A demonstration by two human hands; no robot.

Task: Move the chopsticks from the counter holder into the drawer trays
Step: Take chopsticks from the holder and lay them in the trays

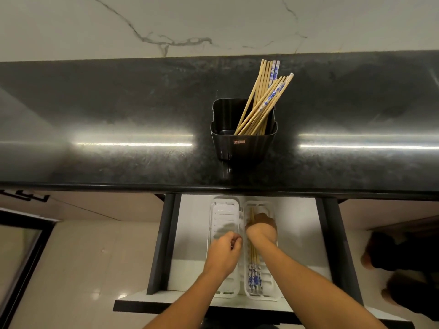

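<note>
Chopsticks (266, 100) are leaning in the black holder (242, 143) at upper centre, while a few (254, 269) are lying in the right drawer tray (270, 283). Our right hand (261, 227) is curling down onto them, grip unclear. Our left hand (224, 252) is hovering loosely closed, holding nothing, over the left tray (224, 210).

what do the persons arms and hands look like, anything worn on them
Both forearms are bare as far as the picture shows, with no sleeves in view. The left hand and right hand wear no gloves. No watch or bracelet shows on either wrist; rings are too small to tell.
</note>
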